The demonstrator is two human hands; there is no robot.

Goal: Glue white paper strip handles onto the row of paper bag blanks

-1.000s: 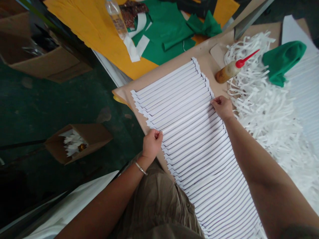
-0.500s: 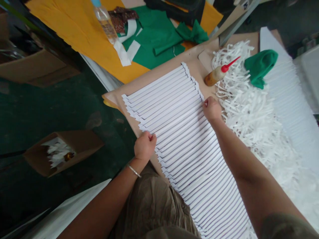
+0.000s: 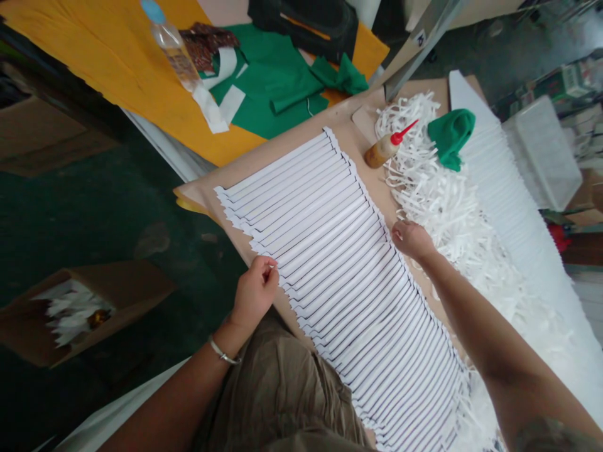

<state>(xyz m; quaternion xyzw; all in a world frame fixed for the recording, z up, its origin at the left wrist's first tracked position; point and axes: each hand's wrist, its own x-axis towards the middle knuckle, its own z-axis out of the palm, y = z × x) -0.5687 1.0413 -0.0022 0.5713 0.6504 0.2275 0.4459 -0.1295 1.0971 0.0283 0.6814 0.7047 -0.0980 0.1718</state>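
White pieces with dark edge lines (image 3: 306, 207) lie overlapped in a long row on the brown-covered table, their ends notched. At the row's left edge is my left hand (image 3: 257, 285), fingers pinched together by the piece ends; what they hold, if anything, is too small to name. My right hand (image 3: 414, 240) is closed just beyond the row's right edge, its fingertips near the ends, and I cannot make out anything in it. A squeeze bottle (image 3: 380, 152) with a red nozzle and amber liquid stands beyond that hand, next to a heap of thin white strips (image 3: 424, 182).
A green cloth (image 3: 452, 135) rests on the strip heap. More white layered material (image 3: 513, 182) stretches along the right. Across the table are yellow sheeting (image 3: 117, 56), green fabric (image 3: 268, 75) and a clear bottle (image 3: 174, 53). A cardboard box (image 3: 127, 285) with white scraps stands lower left.
My right hand has moved off the row's right edge, down and slightly outward. My left hand has shifted a little left and down. The view has turned somewhat to the right.
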